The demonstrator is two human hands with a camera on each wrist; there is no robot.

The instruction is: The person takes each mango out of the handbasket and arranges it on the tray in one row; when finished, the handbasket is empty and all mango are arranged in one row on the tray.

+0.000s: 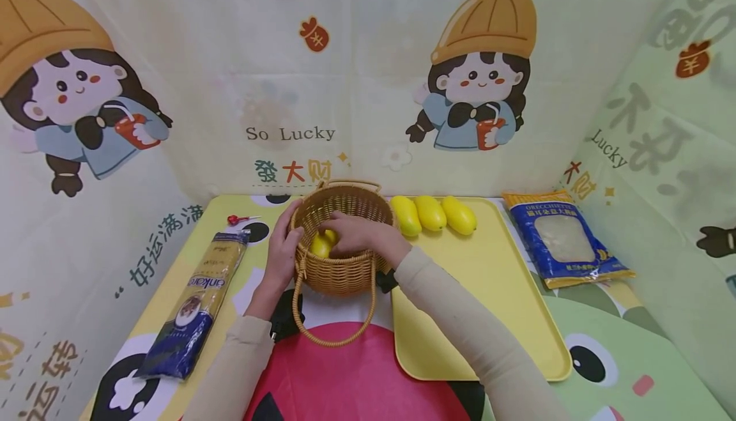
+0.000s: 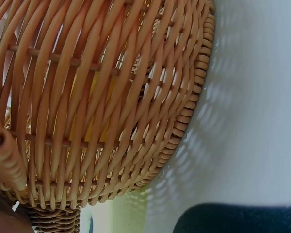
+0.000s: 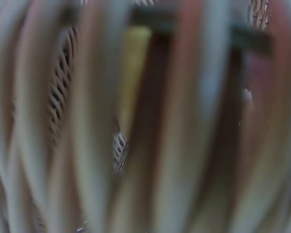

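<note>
A woven wicker basket (image 1: 339,278) stands left of the tray, its front handle folded down toward the person. My left hand (image 1: 282,245) grips the basket's left side at the rim. My right hand (image 1: 362,234) reaches inside over the right rim, its fingers curled round a yellow mango (image 1: 323,244). Part of that hand is hidden by the basket wall. Close up, the left wrist view shows the wicker weave (image 2: 102,97), with yellow showing through the gaps. In the right wrist view, blurred basket strands (image 3: 92,121) cover most of the picture.
Three mangoes (image 1: 430,214) lie in a row at the back of a yellow tray (image 1: 477,306). A blue and yellow orecchiette bag (image 1: 563,239) lies to the right. At the left are a long pasta packet (image 1: 198,303) and a red lollipop (image 1: 233,220). A patterned cloth wall (image 1: 368,101) rises behind.
</note>
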